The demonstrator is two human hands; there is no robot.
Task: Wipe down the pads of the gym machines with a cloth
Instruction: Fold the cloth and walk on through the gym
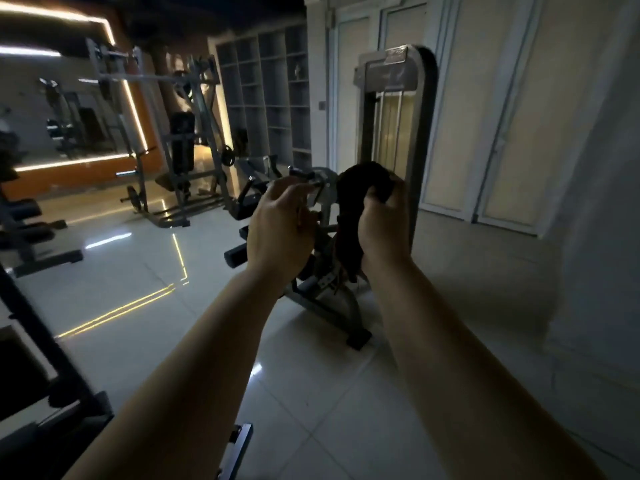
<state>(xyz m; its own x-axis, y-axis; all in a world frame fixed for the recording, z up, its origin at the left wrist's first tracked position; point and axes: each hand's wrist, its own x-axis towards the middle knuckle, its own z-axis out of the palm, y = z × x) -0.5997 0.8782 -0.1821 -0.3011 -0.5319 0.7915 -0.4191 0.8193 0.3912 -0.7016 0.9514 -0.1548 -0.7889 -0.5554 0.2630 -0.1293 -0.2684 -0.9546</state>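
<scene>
Your two bare forearms filled the bottom of the view, raised in front of you over the pale tiled floor [346,393]. Your right hand [382,220] was closed around a dark cloth [360,188], fingers curled tight on its upper bunch while the rest hung down past your wrist. Your left hand [280,226] was held up just beside it, fingers loosely bent and partly open; from this angle I could not tell whether they pinched an edge of the cloth or held nothing at all.

You kept the cloth in the air, clear of every surface. Right behind your hands stood a weight-stack machine [394,133] with its low frame and a dark roller pad [237,255] sticking out to the left. The cloth was not touching that pad or any other.

As for progress, I would judge you were between wipes, bunching or refolding the cloth rather than cleaning. Nothing showed which pads were already done: the light was dim and no pad looked wet or streaked. Other padded machines waited further off, including a rack with a dark back pad [181,140] near the mirror [69,116] and a bench [24,216] at the far left, so plenty could remain.

A small plate [394,57] sat at the top of the weight-stack frame, but its lettering was too blurred to read. No other writing was legible.
</scene>
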